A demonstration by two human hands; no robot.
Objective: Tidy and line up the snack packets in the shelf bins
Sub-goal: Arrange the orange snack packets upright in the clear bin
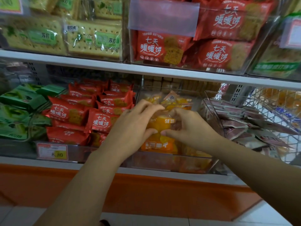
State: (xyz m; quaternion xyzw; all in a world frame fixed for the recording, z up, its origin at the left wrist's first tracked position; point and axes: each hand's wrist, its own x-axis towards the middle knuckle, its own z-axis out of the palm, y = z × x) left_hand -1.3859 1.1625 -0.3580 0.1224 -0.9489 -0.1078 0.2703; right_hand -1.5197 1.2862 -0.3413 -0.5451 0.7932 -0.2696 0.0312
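The left hand (135,126) and right hand (190,128) each pinch a side of an orange packet (161,123) inside the clear bin (171,162); best to stand it square, label toward the bin's front.

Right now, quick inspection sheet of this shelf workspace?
Surface: white lower shelf, bins side by side on it.
Job's things: orange packet atop others in the middle clear bin; red packets jumbled in the next bin.
Clutter: price tag on that bin's front.
Grippers: left hand and right hand both pinch the orange packet.
Cables: nothing seen.
Surroundings: upper shelf with stocked bins; wire basket at right.
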